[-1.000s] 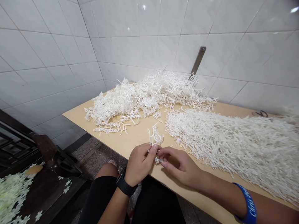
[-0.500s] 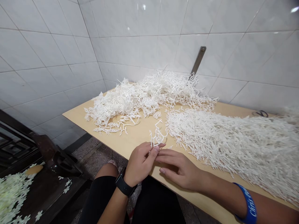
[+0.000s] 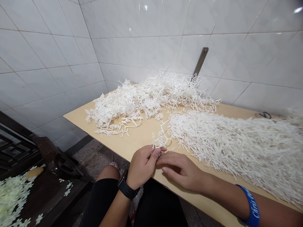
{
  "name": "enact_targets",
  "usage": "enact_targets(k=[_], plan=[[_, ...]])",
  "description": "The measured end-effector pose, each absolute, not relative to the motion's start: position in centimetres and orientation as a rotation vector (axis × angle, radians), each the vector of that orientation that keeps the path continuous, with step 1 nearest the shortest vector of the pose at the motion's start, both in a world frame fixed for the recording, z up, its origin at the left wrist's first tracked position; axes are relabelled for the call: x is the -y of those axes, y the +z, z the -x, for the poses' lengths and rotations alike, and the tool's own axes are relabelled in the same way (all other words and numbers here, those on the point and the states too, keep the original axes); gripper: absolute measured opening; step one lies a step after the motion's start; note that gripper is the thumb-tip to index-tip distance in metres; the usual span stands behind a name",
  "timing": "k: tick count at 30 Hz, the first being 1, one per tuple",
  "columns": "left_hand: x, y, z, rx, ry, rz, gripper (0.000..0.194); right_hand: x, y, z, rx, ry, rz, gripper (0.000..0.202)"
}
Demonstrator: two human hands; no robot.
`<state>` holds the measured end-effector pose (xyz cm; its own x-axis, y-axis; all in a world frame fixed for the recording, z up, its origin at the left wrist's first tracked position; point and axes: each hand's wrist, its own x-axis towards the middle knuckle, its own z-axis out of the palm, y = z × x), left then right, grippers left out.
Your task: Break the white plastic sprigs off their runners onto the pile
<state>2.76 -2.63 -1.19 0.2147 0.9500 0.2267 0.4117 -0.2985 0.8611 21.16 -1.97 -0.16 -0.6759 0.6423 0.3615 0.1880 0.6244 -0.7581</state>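
Note:
My left hand (image 3: 144, 162), wearing a black watch, pinches a white branched plastic stem (image 3: 162, 138) between thumb and forefinger. The stem's thin forks point up and away from me, over the near edge of the table. Close against it on the right is my right hand (image 3: 187, 171), with a blue wristband on the forearm. Its fingers reach toward the left fingertips, and the thumb stands apart from them. The right fingertips are partly hidden behind the left thumb. Past my hands lies a tangled heap of white branched stems (image 3: 137, 97).
A wide pile of white sprigs (image 3: 236, 145) covers the right of the wooden tabletop (image 3: 80, 118). Behind it, a metal bar (image 3: 200, 61) leans on the tiled wall. Pale plastic flowers (image 3: 14, 195) lie on a dark wooden seat (image 3: 50, 201) at lower left.
The held stem has turned slightly, its forks shifting a little to the right. My right fingers have curled in slightly. Both hands stay in nearly the same place.

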Motion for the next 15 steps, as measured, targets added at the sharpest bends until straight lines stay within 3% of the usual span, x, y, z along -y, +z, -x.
enact_targets(k=[15], plan=[[2.73,-1.32,-3.21,-1.420,0.979,-1.931,0.042,1.97,-0.26,-20.96,2.181,0.942,0.736,0.022]])
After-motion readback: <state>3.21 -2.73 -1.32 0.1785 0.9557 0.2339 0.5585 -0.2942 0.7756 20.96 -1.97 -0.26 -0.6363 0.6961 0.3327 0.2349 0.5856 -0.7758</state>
